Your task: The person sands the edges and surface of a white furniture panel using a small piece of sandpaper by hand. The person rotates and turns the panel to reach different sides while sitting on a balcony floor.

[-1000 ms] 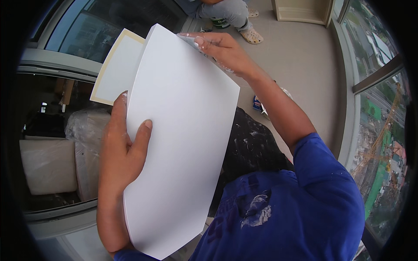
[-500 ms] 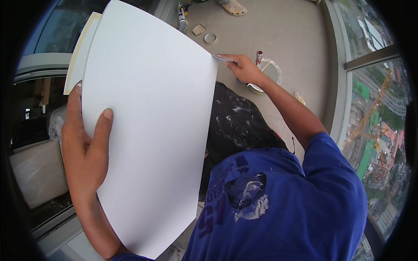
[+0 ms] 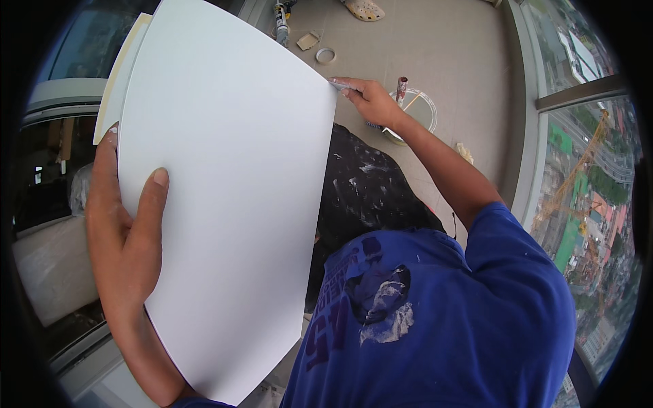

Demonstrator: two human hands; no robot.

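Head view: the left hand (image 3: 127, 253) grips the left edge of the white panel (image 3: 224, 170), which fills the centre-left of the frame; the right hand (image 3: 373, 103) pinches a thin grey piece (image 3: 339, 85) at its upper-right corner. Uneven pressure there could chip the corner or, with one-handed support, tip the panel.

Two hands (image 3: 129, 238) (image 3: 373, 103), apparently two panels (image 3: 224, 177) (image 3: 113, 102), one mostly hidden; one tape roll (image 3: 326, 62), one bucket (image 3: 434, 112), one tube (image 3: 281, 26), one clog (image 3: 363, 9).
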